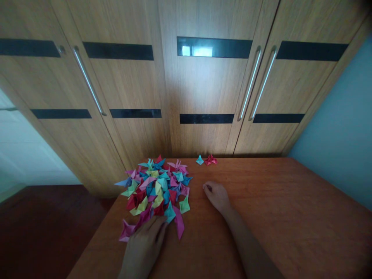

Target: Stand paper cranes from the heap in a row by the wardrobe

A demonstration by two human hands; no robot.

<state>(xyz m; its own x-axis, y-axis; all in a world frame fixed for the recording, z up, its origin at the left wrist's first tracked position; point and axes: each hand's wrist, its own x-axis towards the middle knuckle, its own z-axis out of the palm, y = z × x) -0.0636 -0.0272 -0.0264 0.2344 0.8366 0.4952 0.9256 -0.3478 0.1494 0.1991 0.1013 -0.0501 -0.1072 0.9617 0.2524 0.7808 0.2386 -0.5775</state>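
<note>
A pile of folded paper origami pieces (162, 184) in pink, red, teal, yellow, green and purple lies on the left side of the table. My left hand (147, 242) rests at its near edge, fingers stretched forward and touching the nearest pieces; its fingertips are partly hidden among them. Beside those fingertips sits a teal origami piece (170, 213), and a magenta folded strip (179, 223) lies to its right. To the right of the pile, my right hand (216, 195) rests on the table with its fingers curled closed, and no paper shows in it.
Near the table's far edge, a small teal origami piece (199, 160) stands beside red origami pieces (210, 160). The brown wooden table (276, 217) reaches up to a wardrobe (203, 93) with metal handles. A pale blue wall (340, 128) borders the right side.
</note>
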